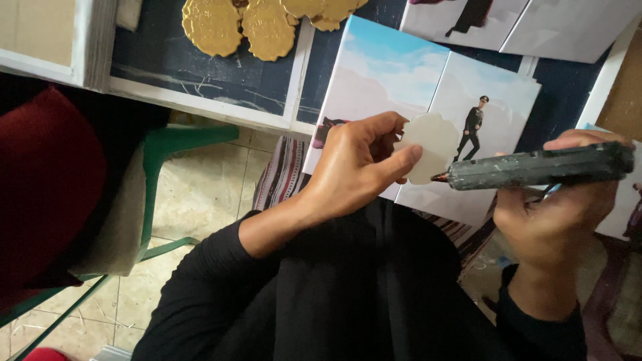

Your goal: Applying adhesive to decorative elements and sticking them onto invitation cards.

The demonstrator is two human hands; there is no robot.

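Note:
My left hand (358, 164) pinches a small cream-white disc with a scalloped edge (431, 144), held up in front of me with its pale back showing. My right hand (558, 210) grips a dark, grimy glue gun (542, 167) lying sideways. Its reddish nozzle touches the lower right edge of the disc. Both arms wear black sleeves, and my black-clothed lap fills the lower middle.
Several gold scalloped discs (257, 23) lie on a dark surface with white framing (200, 107) at the top. Printed pictures of a walking uniformed figure (428, 93) lie beneath my hands. A green plastic chair (157, 154) with dark red cloth (47, 180) stands on the tiled floor at left.

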